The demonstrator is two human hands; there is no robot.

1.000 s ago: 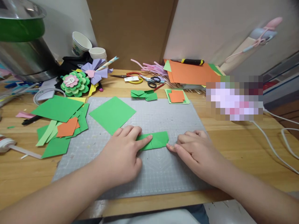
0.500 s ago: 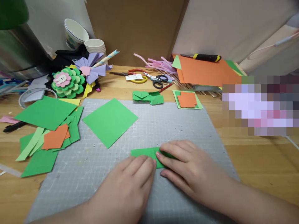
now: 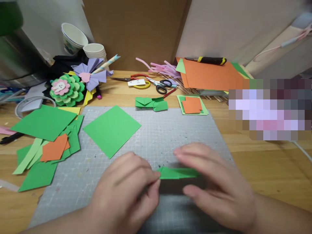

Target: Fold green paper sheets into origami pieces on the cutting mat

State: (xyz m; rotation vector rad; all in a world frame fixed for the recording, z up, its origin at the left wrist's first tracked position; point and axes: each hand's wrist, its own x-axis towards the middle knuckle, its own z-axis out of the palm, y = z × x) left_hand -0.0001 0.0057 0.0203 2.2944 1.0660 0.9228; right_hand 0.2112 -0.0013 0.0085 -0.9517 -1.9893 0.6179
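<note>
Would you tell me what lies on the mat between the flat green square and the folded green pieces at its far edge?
Head view: only bare cutting mat between green square and folded pieces.

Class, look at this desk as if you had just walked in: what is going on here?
A person sits at a wooden desk, both hands on a small folded green paper piece over a grey cutting mat. The left hand pinches its left end; the right hand covers its right end, blurred. A flat green square lies on the mat beyond the left hand. Further back are another folded green piece, scissors, paper flowers and orange sheets.
</note>
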